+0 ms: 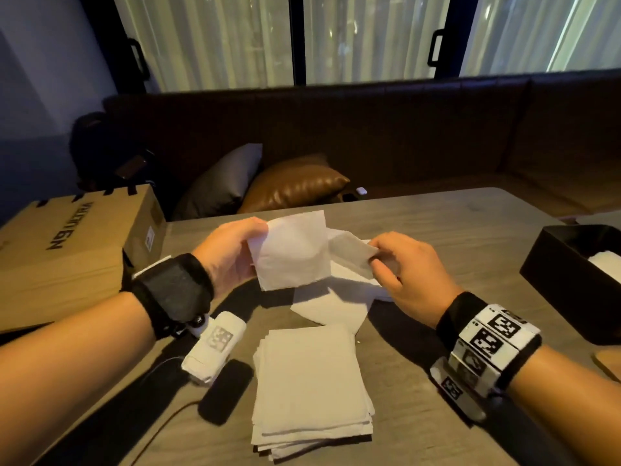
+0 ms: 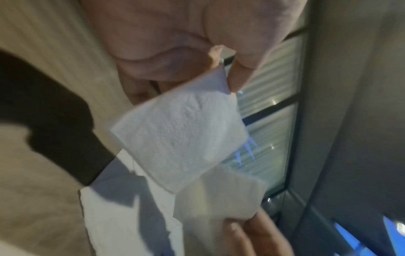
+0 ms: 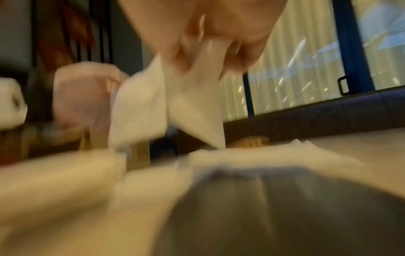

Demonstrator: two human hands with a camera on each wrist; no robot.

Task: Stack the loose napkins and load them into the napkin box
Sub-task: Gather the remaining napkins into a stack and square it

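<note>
Two napkins aloft: left hand (image 1: 232, 253) pinching folded napkin (image 1: 292, 252), right hand (image 1: 408, 267) pinching second napkin (image 1: 351, 253); best squared before joining stack (image 1: 311, 385).

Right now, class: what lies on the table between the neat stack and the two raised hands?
Head view: a few loose napkins lie between the stack and the hands, left hand, right hand.

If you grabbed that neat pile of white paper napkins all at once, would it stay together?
Probably not without care. The neat stack of white paper napkins has loose sheets with edges already fanned at the near side, so they would likely slide apart. The single napkin pinched by the left hand hangs bent, so they look floppy and light.
</note>
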